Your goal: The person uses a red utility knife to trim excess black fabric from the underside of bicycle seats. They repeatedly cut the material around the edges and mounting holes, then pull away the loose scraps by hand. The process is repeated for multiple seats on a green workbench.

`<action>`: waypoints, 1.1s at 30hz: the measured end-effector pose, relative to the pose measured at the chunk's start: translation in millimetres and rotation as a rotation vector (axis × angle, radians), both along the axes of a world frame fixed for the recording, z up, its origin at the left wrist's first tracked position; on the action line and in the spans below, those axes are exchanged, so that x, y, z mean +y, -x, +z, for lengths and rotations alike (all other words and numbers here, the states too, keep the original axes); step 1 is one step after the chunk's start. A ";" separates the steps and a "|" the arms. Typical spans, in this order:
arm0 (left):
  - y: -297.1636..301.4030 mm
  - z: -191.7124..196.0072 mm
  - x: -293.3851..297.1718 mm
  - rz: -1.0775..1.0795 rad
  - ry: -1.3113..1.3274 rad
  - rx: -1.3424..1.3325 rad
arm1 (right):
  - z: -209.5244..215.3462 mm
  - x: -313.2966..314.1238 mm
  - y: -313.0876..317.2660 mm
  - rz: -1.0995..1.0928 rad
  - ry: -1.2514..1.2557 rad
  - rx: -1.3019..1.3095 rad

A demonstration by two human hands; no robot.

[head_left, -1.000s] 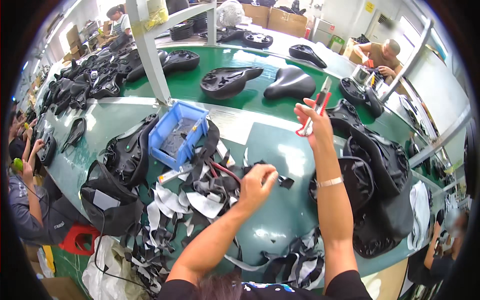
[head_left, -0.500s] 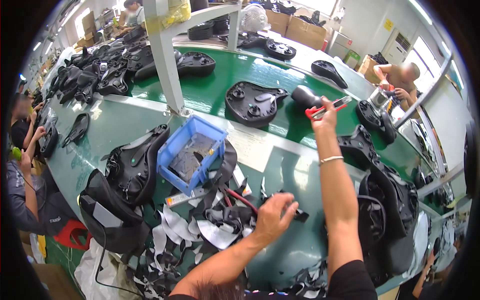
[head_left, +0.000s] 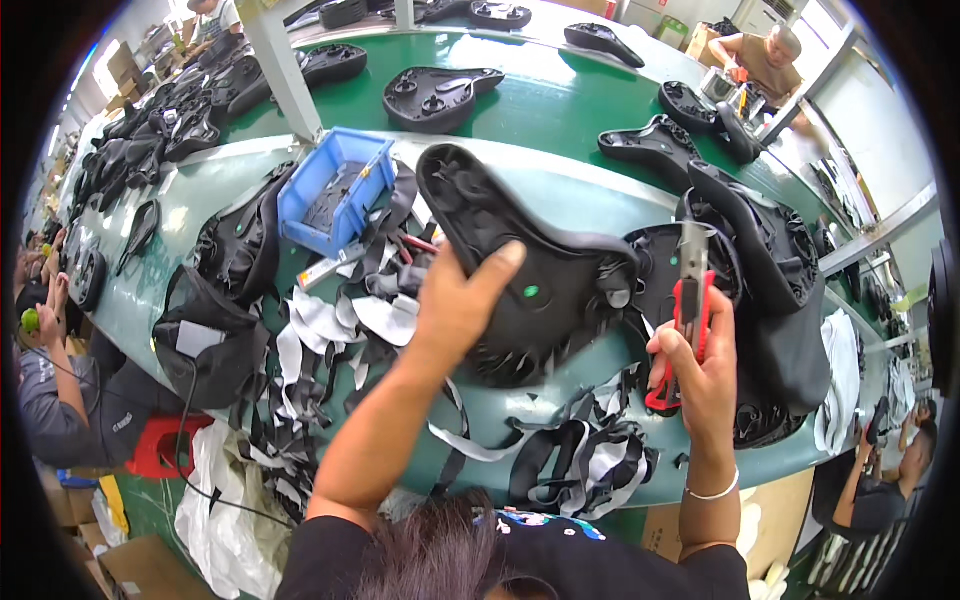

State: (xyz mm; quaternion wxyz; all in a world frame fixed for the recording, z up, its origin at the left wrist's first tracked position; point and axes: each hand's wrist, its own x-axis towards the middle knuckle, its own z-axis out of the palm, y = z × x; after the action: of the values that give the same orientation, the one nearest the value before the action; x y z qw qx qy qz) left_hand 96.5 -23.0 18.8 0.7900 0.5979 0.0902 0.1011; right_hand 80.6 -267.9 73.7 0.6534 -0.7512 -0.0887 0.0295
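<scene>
A black bicycle saddle (head_left: 555, 262), underside up and its narrow nose pointing away to the left, is held over the bench by my left hand (head_left: 450, 305). My thumb lies on its underside; the other fingers are hidden beneath it. Gathered folds of cover run along its wide rear edge. My right hand (head_left: 705, 375) is closed round a red utility knife (head_left: 690, 320) just right of the saddle, its metal end pointing up. The knife is apart from the saddle.
A blue bin (head_left: 318, 237) stands left of the saddle among black and white scraps (head_left: 385, 320). More scraps (head_left: 575, 460) lie at the near edge. Stacked saddles (head_left: 770, 245) crowd the right. Behind runs a green conveyor (head_left: 540, 120) carrying saddles. Other people work around.
My left hand, empty over the scraps before, now holds a saddle. My right hand has drawn back from over the conveyor with the knife, which now points upward. The view has shifted.
</scene>
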 end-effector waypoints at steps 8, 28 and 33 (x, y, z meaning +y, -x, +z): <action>44.5 -33.1 52.4 -0.295 -0.036 0.265 | -62.9 -20.5 19.5 0.342 0.736 -0.682; 121.4 -26.3 28.6 0.216 -0.053 0.341 | -72.7 -21.2 113.1 0.267 0.687 -0.395; 134.7 -32.7 28.8 0.298 -0.060 0.297 | -85.9 46.4 48.7 0.275 0.341 -0.451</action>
State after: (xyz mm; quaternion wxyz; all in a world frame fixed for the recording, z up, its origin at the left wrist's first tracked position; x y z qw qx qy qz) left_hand -38.2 5.8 -13.9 0.7263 0.6093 0.2902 0.1304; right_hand 31.9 -221.5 -12.2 0.4717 -0.8185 -0.3259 -0.0355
